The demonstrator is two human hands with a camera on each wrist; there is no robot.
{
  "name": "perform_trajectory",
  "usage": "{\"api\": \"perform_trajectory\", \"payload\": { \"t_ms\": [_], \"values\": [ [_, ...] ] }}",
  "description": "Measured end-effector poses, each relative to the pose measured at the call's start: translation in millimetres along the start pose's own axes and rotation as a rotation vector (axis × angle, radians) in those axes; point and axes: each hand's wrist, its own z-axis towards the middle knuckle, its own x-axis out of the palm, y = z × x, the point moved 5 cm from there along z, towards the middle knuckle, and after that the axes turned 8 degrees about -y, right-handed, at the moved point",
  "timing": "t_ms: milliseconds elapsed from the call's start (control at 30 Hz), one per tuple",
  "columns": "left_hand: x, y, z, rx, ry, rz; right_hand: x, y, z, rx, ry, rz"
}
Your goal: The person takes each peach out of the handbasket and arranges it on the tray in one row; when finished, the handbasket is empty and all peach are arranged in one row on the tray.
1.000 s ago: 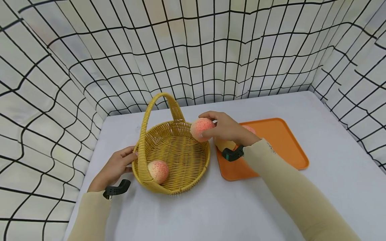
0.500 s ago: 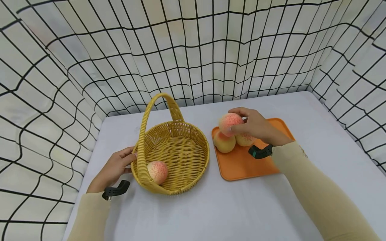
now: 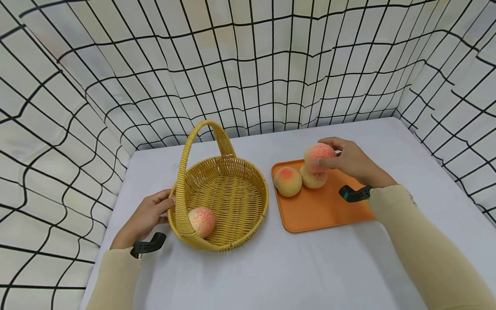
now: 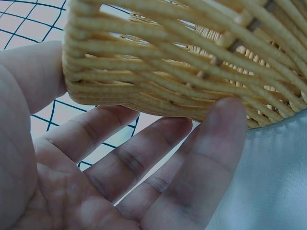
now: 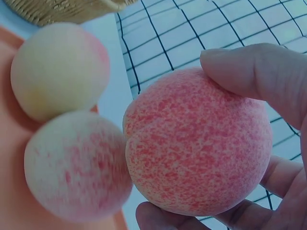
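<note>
My right hand (image 3: pixel 354 161) grips a speckled pink peach (image 3: pixel 319 156) between thumb and fingers, above the back of an orange tray (image 3: pixel 321 211). In the right wrist view this peach (image 5: pixel 199 143) is large, with the thumb on one side and fingers on the other. Two more peaches lie on the tray: a yellow one with a red top (image 3: pixel 288 181) and a speckled one (image 3: pixel 314 177) partly covered by the held peach. My left hand (image 3: pixel 149 215) holds the left rim of a yellow wicker basket (image 3: pixel 265 202); its fingers lie against the weave. One peach (image 3: pixel 202 221) sits inside the basket, beside the handle.
The basket's tall arched handle (image 3: pixel 186 172) rises over its left side. A white-covered table (image 3: pixel 248 280) lies under everything. Black grid netting (image 3: pixel 271 64) over white cloth stands at the back and both sides.
My right hand has carried the peach rightward, from the basket's right rim back over the tray, uncovering the yellow peach there. My left hand has stayed at the basket.
</note>
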Motion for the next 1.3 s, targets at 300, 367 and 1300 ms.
{"api": "perform_trajectory", "payload": {
  "t_ms": [300,367,1300],
  "values": [
    [0.3,1.0,0.0,0.006,0.003,-0.006,-15,-21,-0.2,0.029,-0.042,0.017],
    [0.1,1.0,0.1,0.006,0.001,-0.008,-18,-25,0.2,0.037,-0.047,0.03],
    [0.1,-1.7,-0.9,-0.003,0.001,-0.014,-17,-76,10.5,0.112,-0.076,-0.003]
  ]
}}
